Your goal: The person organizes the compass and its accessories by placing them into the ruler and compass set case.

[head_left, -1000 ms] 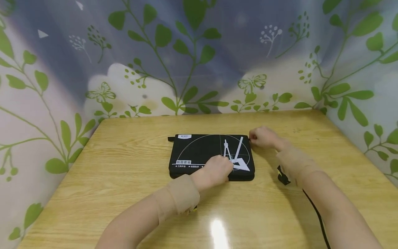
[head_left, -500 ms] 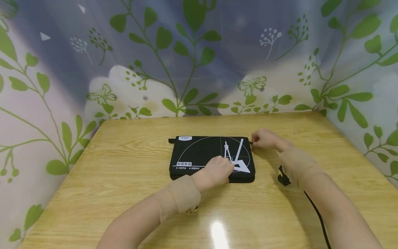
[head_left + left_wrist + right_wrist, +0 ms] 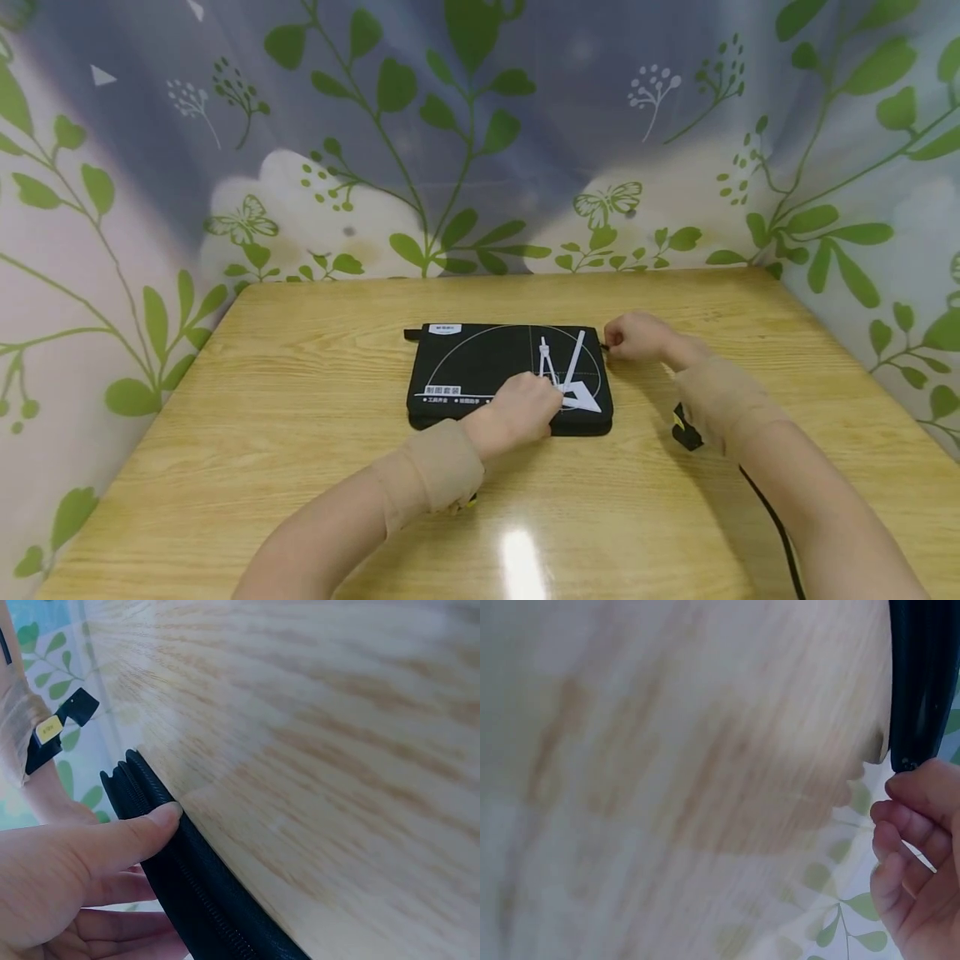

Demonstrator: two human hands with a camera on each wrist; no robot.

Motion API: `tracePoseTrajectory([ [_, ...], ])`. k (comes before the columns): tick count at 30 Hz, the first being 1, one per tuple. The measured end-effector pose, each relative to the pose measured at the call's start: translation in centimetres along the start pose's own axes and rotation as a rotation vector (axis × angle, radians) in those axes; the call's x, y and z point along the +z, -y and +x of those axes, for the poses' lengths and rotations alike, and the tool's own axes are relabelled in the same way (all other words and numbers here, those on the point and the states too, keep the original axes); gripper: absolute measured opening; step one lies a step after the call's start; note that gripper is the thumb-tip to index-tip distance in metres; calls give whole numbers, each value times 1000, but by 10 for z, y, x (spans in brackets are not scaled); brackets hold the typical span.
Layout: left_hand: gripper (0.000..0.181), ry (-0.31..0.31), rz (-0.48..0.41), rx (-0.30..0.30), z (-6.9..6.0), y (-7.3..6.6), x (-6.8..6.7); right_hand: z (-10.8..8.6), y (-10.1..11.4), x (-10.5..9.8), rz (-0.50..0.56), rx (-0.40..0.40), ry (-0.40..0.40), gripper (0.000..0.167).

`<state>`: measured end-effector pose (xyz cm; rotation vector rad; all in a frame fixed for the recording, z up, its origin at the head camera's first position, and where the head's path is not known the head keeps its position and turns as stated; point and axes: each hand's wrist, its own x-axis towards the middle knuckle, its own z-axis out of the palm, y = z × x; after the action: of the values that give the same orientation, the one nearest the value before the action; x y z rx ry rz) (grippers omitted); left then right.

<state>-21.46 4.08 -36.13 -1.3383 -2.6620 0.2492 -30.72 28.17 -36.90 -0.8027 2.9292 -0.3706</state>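
Note:
A black zippered case (image 3: 480, 358) lies flat on the table, its lid printed with a compass, a ruler and a set square. My left hand (image 3: 522, 408) grips its front edge. In the left wrist view, the thumb (image 3: 154, 825) presses the zippered side (image 3: 199, 881) while the fingers lie over the lid. At the case's far right corner, my right hand (image 3: 637, 336) pinches a small black zipper pull (image 3: 605, 347), mostly hidden by the fingertips. The right wrist view has thumb and forefinger together at the end of the case (image 3: 922, 690).
The wooden table (image 3: 300, 500) runs back to a leaf-patterned curtain (image 3: 480, 150). A short black tab (image 3: 412, 335) sticks out at the case's far left corner. Beige wraps hold small devices on both wrists, and a black cable (image 3: 776, 525) hangs beneath the right forearm.
My right hand has shifted slightly to the right and towards me along the case's right end, with the pull between its fingers. The left hand and the case have stayed in place.

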Motion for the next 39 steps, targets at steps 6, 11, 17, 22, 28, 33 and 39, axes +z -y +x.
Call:
tracePoseTrajectory([
  [6, 7, -4, 8, 3, 0, 0, 1, 1, 2, 8, 10, -5, -81, 2],
  [11, 6, -26, 22, 4, 0, 1, 2, 3, 4, 13, -10, 29, -134, 7],
  [17, 5, -44, 2, -7, -2, 1, 2, 5, 6, 11, -45, 28, -116, 7],
  [22, 5, -47, -6, -16, -3, -1, 0, 7, 6, 7, -110, 6, -91, 6],
  [28, 5, -46, -1, -11, -3, -1, 0, 5, 9, 5, -205, -18, -91, 7],
  [33, 5, -47, -6, -10, -3, -2, 1, 4, 12, 5, -225, -30, -86, 10],
  [39, 4, -63, 2, -7, -4, -3, 4, 2, 12, 7, -223, -39, -94, 12],
])
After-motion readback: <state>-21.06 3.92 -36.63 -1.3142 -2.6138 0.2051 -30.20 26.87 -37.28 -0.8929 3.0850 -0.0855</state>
